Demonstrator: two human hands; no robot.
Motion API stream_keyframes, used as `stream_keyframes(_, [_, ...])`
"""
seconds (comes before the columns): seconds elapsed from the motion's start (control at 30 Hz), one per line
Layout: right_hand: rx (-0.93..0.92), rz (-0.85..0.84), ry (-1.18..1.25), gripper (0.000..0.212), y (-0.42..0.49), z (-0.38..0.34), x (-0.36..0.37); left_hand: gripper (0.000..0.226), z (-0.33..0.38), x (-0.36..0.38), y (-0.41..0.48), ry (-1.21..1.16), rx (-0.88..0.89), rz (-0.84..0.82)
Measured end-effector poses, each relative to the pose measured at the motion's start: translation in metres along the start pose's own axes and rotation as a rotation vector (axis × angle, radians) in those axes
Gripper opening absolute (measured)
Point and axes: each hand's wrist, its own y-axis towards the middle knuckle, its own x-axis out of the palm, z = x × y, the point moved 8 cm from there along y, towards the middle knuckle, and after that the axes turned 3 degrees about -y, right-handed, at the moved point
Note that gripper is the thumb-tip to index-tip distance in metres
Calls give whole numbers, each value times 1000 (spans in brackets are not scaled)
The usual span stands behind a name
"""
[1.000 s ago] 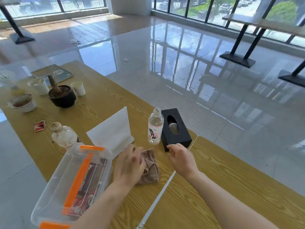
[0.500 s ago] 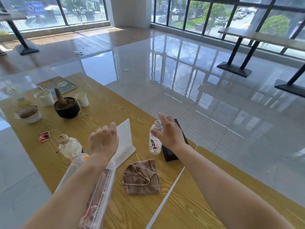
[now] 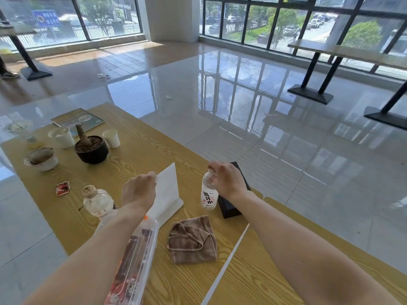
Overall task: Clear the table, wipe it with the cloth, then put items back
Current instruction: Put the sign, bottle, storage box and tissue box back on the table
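Note:
A crumpled brown cloth (image 3: 193,238) lies on the wooden table (image 3: 141,150) between my forearms. My left hand (image 3: 138,190) pinches the upper edge of a white L-shaped sign stand (image 3: 168,192). My right hand (image 3: 228,180) grips the top of a clear water bottle (image 3: 209,195) with red lettering. The bottle stands upright just left of a black tissue box (image 3: 231,205), which my hand partly hides.
A clear storage bin with orange clips (image 3: 136,256) sits under my left forearm. Further left are a small round bottle (image 3: 98,201), a red packet (image 3: 62,187), a black plant pot (image 3: 91,148), cups (image 3: 111,138), a bowl (image 3: 41,159) and a book (image 3: 77,118).
My left hand left the cloth and rose to the sign stand's edge. My right hand moved from the tissue box to the water bottle and closed on its top.

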Motion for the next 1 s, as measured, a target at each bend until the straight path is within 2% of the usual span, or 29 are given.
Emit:
stream_keyframes(0.3, [-39,45,32,18,-18,-9,-18,10,11,-33,3,-102,81,176])
stream_keyframes(0.4, [-58,70,36,9,-23,-16,-34,10,18,-53,2,-123,114,237])
stream_keyframes(0.5, [-56,92,31,10,-31,-19,-51,9,26,-74,-3,-126,138,274])
stream_keyframes(0.83, [29,154,-13,23,-93,1,-111,13,75,-112,-46,-154,279,310])
stream_keyframes(1.0, [92,209,-39,19,-140,24,-138,16,110,-115,-72,-197,363,287])
